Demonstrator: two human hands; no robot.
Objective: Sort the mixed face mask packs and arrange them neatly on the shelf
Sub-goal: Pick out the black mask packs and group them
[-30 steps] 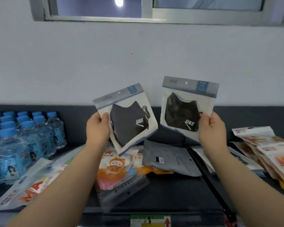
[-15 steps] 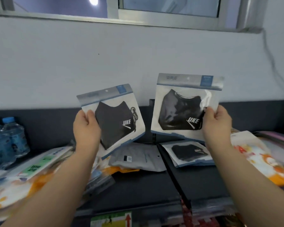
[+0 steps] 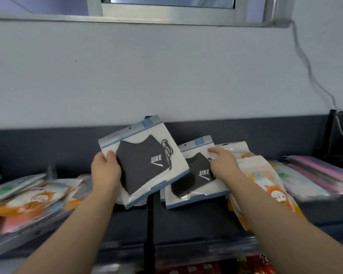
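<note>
We note a black mask pack [image 3: 145, 161] in the left hand [image 3: 105, 171]: white backing, grey-blue header, white "UKE" lettering. The second black mask pack [image 3: 198, 175] under the right hand [image 3: 223, 161] matches it. Cartoon packs [image 3: 265, 186] show orange and white, pink packs [image 3: 317, 167] lie far right. The shelf [image 3: 186, 220] is dark grey, the wall [image 3: 166, 76] pale grey.
</note>
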